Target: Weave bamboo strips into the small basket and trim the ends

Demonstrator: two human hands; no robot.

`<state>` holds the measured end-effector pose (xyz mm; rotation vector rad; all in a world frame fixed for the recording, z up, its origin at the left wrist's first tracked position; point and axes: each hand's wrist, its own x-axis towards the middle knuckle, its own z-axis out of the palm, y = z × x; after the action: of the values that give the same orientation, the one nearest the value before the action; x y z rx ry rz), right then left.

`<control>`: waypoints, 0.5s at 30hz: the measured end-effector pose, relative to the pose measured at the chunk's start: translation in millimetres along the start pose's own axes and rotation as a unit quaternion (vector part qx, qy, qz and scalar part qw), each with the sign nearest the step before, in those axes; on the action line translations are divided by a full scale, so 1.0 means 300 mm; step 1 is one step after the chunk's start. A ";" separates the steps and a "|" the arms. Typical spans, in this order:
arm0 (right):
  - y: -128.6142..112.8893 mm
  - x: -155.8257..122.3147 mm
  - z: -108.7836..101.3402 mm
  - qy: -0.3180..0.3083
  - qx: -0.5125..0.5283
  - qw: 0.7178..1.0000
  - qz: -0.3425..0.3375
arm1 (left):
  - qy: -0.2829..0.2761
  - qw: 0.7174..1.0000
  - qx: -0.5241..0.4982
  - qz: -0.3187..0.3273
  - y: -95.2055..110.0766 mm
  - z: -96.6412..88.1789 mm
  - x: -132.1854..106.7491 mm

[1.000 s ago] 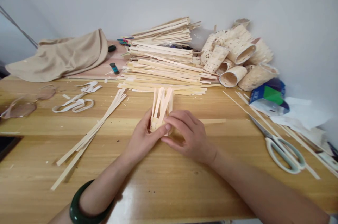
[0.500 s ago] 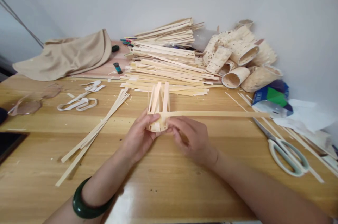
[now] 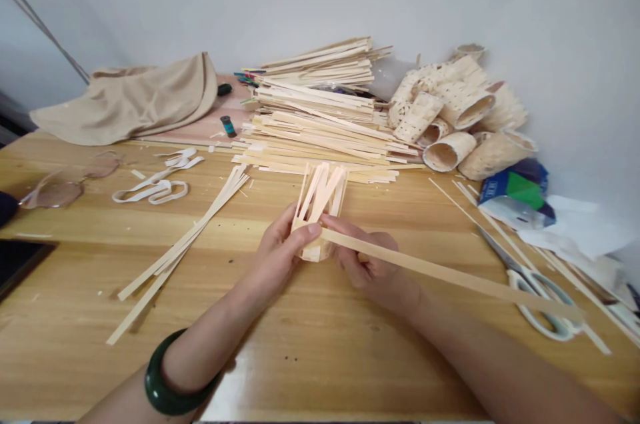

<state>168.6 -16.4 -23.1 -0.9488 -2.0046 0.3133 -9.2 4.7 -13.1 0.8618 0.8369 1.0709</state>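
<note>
A small half-woven basket (image 3: 314, 253) of pale wood strips is held up over the middle of the table, its loose uprights pointing away from me. My left hand (image 3: 278, 245) is closed around its left side, thumb pressed on the front of the weave. From under that thumb a long flat strip (image 3: 450, 271) runs out to the right, passing over my right hand and forearm. My right hand (image 3: 374, 265) is at the basket's right side, index finger against the upright strips, the other fingers curled. Its fingertips are partly hidden behind the strip and basket.
Piles of wood strips (image 3: 320, 131) lie at the back, beside woven tubes (image 3: 450, 152). Scissors (image 3: 543, 297) lie at right under the strip's end. Loose strips (image 3: 185, 251), white ribbon (image 3: 150, 192), glasses (image 3: 65, 192), a thread spool (image 3: 228, 126) and beige cloth (image 3: 140, 101) are left.
The basket has turned and moved slightly right. The long strip has swung from level to slanting down toward me on the right. My right index finger has moved up to the uprights.
</note>
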 end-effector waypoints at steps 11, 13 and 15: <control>-0.073 -0.019 0.027 -0.001 0.037 0.984 0.172 | 0.016 0.980 0.146 0.136 -0.005 0.005 -0.022; -0.099 0.008 0.016 -0.011 0.144 0.960 0.241 | 0.010 0.981 0.143 0.130 -0.012 0.001 -0.022; -0.116 0.040 -0.001 -0.023 0.239 0.921 0.307 | -0.003 0.984 0.134 0.115 -0.015 -0.001 -0.023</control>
<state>147.4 -31.2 3.0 -1.2229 -1.5057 1.1207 -9.5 -2.9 -16.3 1.2099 0.9045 1.1705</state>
